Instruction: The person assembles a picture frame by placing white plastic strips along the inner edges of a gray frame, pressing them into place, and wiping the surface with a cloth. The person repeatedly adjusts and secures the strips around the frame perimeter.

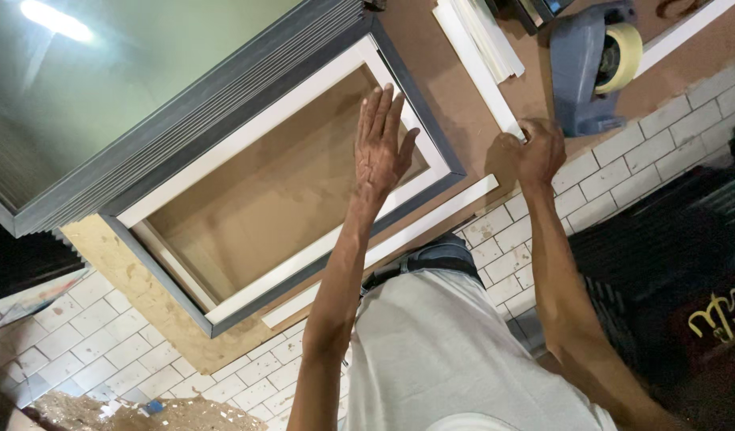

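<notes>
My left hand (383, 144) lies flat, fingers apart, on the near right corner of a grey picture frame with a white inner border (248, 136). The frame lies on a brown board table (463, 104), and brown backing shows through its opening. My right hand (539, 148) is closed in a pinch on the near end of a long white strip (483, 68) that runs away across the table. Another white strip (431, 219) lies along the table's near edge beside the frame.
A stack of several grey frames with glass (144, 104) sits at the far left, overlapping the frame. A blue-grey tape dispenser with a cream tape roll (599, 64) stands just beyond my right hand. White tiled floor (104, 335) lies below, and dark stacked material (671, 255) is at right.
</notes>
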A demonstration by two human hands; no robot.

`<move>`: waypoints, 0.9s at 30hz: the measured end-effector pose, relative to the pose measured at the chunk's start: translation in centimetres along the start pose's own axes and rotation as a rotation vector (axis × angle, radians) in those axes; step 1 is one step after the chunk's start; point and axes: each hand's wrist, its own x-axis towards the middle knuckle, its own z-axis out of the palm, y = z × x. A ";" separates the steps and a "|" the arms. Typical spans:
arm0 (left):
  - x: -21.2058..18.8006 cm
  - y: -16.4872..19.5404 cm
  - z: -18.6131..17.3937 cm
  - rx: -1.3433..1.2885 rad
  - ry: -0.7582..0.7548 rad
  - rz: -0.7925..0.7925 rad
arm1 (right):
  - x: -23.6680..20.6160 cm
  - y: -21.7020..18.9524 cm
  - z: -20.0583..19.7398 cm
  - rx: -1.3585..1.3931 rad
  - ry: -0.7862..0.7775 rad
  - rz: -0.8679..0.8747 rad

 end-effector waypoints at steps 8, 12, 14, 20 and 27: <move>-3.1 4.2 -0.7 -0.211 -0.035 -0.110 | -0.5 -0.9 -0.9 -0.004 -0.004 -0.066; -4.0 5.5 1.8 -0.376 -0.322 -0.450 | -1.9 -1.9 -1.3 0.243 -0.058 0.018; -3.7 6.2 3.8 -0.528 -0.319 -0.500 | -2.5 -2.6 -1.4 0.678 -0.114 0.304; -1.8 7.3 6.4 -1.536 -0.367 -0.769 | -5.3 -4.1 -3.6 1.295 -0.344 0.675; -1.3 7.6 5.8 -1.542 -0.364 -0.693 | -6.8 -5.4 -6.0 1.108 -0.437 0.474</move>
